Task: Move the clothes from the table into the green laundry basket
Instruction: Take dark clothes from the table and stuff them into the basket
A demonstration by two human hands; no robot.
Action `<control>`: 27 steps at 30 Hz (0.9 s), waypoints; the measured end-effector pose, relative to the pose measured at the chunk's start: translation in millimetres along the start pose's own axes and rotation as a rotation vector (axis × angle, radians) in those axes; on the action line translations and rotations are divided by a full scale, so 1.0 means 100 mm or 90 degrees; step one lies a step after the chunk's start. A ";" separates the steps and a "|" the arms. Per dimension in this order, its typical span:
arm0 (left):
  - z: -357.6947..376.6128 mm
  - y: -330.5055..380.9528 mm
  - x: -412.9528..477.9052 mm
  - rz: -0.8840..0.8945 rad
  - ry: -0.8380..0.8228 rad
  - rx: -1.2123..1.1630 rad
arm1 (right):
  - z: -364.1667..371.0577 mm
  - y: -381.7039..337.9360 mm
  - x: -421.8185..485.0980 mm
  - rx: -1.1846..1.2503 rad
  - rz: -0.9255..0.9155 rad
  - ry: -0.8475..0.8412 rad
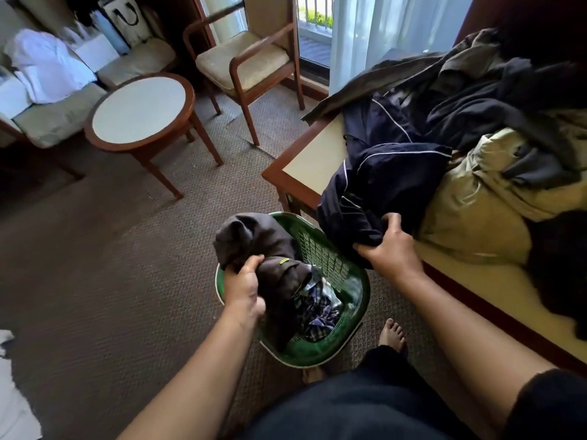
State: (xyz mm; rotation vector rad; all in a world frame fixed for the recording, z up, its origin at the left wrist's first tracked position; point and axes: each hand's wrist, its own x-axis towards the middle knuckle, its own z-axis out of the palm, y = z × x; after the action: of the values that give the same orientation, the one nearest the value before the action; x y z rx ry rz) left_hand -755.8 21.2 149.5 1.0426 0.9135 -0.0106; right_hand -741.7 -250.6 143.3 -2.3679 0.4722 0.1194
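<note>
The fingers (363,249) of our right hand (392,252) end out of sight, sunk in the jacket (390,176) folds. Our left hand (244,287) and the brown garment (254,239) it grips cover the basket's (320,246) left rim, and a plaid cloth (317,306) hides its floor. The garment's yellow tag (282,262) is too small to read. Clothes bury the counter's (314,154) far end. A black garment (559,268) runs off the right edge. The white heap (47,65) at top left is blurred.

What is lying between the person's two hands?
Head view: the green laundry basket lies between the left hand, gripping a brown garment, and the right hand, gripping a navy garment.
</note>
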 end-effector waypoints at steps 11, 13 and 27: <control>0.18 0.10 -0.19 -0.122 -0.235 0.172 | 0.09 -0.33 -0.42 0.231 -0.165 0.029; 0.28 0.15 -0.28 -0.141 -0.307 0.207 | 0.10 -0.43 -0.53 0.290 -0.194 0.022; 0.19 0.58 -0.38 -0.098 -0.497 0.188 | -0.03 -0.72 -0.54 0.335 -0.150 0.033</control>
State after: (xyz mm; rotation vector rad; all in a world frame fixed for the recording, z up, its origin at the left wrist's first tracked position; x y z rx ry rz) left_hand -744.5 23.2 220.6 1.1079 0.2741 -0.6541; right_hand -765.9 -186.8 202.8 -1.8915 0.2087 -0.1580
